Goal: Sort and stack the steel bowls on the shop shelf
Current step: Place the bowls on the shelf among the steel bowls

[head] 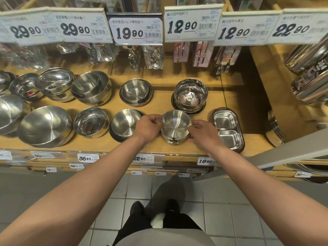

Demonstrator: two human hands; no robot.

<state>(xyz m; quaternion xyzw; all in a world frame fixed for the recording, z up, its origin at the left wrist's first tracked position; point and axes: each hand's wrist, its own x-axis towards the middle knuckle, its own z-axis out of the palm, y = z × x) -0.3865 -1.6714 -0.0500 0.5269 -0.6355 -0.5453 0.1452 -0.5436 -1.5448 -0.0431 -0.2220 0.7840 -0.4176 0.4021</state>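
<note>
A small brushed steel bowl (174, 124) sits on top of a short stack near the front of the wooden shelf (159, 148). My left hand (148, 127) grips its left rim and my right hand (202, 133) grips its right rim. Just left of it stands another brushed bowl (125, 124) on a dark one. Behind are a shiny deep bowl stack (190, 95) and a wider bowl stack (135, 94). Several more bowls (45, 126) fill the left part of the shelf.
A two-compartment steel tray (228, 128) lies right of my right hand. Price tags (135, 31) and hanging packed cutlery (154, 57) are overhead. More steel boxes (308, 68) stand at the far right. A grey slanted board (266, 155) crosses the lower right.
</note>
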